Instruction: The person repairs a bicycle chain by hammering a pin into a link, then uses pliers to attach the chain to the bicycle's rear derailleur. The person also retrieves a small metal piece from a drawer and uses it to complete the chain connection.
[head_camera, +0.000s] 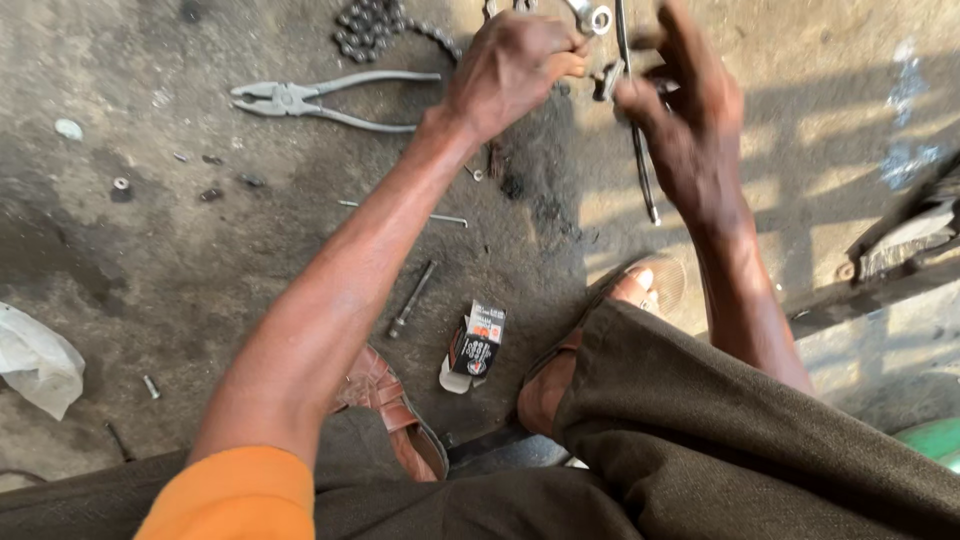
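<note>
Head view, left hand (515, 65) fisted, right hand (685, 120) raised

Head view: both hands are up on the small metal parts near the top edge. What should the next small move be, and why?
Probably steady the right hand first: it is motion-blurred beside the thin dark rod, while the left hand is closed on a small metal part next to the ring-ended tool. The pliers lie untouched on the ground, within reach if the grip slips.
</note>
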